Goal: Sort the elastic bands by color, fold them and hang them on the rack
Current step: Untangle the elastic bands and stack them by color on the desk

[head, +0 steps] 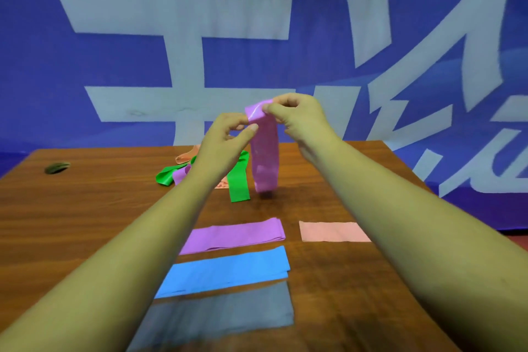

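Writing: the backdrop banner (57,66) is blue cloth with huge white brush-style characters. They are cropped by the frame edges, so I can't read them for sure. No label or print shows on any band.

The left hand (228,134) and right hand (297,117) are up above the desk (85,208), both on the top end of a purple band (265,157). Left grip: thumb and fingers pinch the band's left top edge. Right grip: thumb and forefinger pinch the top fold from the right. The band is a thin, glossy, rubbery flat strip, doubled over at the top and hanging straight down. Its lower end is right at the desk; can't tell if it touches.

The desk has a smooth dark wood-grain top with an oval cable hole (57,168) at far left.

A loose pile lies behind the hands:
- a shiny green strip (238,183) lies just beside the hanging band
- a green loop (164,178) sits at the left
- a crumpled purple piece (180,176) touches the loop
- a peach band (187,156) is at the back, partly hidden by the left wrist

Flat folded rectangles lie on the near side:
- a folded purple band (234,237)
- a pink band (334,232) to its right, apart, matte
- a blue band (225,271) next toward the camera
- a grey band (223,314) nearest, blurred

The forearms cover some of their ends.
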Motion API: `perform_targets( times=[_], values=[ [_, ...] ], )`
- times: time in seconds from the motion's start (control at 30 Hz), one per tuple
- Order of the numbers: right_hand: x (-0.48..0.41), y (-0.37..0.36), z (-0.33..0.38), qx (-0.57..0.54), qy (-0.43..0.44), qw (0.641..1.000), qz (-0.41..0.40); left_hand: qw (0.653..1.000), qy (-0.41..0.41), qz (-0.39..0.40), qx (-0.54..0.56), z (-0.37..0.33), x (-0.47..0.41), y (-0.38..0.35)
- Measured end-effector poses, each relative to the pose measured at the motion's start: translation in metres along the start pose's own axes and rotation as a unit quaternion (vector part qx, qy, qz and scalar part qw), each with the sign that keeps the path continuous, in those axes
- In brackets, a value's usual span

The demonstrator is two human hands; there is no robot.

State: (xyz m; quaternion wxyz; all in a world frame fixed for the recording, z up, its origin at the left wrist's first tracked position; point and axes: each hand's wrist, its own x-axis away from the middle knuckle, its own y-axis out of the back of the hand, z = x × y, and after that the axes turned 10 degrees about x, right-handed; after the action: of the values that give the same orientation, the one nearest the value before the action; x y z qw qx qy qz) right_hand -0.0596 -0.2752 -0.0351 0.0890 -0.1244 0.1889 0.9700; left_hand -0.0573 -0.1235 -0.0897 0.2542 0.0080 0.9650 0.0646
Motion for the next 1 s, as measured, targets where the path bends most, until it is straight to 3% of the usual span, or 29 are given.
perform_targets(
  times=[0.17,0.4,0.8,1.0],
  values=[
    [0.03,0.028,0.034,-0.026,0.021,0.999,-0.009,0.999,-0.008,-0.025,0.043,-0.048,0.007,0.004],
    [0.066,0.054,0.056,-0.073,0.033,0.996,0.044,0.993,-0.024,0.004,0.115,-0.104,0.028,0.007],
    [0.084,0.057,0.067,-0.046,0.08,0.996,0.016,0.993,-0.038,-0.026,0.11,-0.134,0.049,0.013],
    [0.085,0.056,0.074,0.061,0.136,0.988,0.034,0.994,-0.038,-0.034,0.094,-0.129,0.05,0.018]
  ],
)
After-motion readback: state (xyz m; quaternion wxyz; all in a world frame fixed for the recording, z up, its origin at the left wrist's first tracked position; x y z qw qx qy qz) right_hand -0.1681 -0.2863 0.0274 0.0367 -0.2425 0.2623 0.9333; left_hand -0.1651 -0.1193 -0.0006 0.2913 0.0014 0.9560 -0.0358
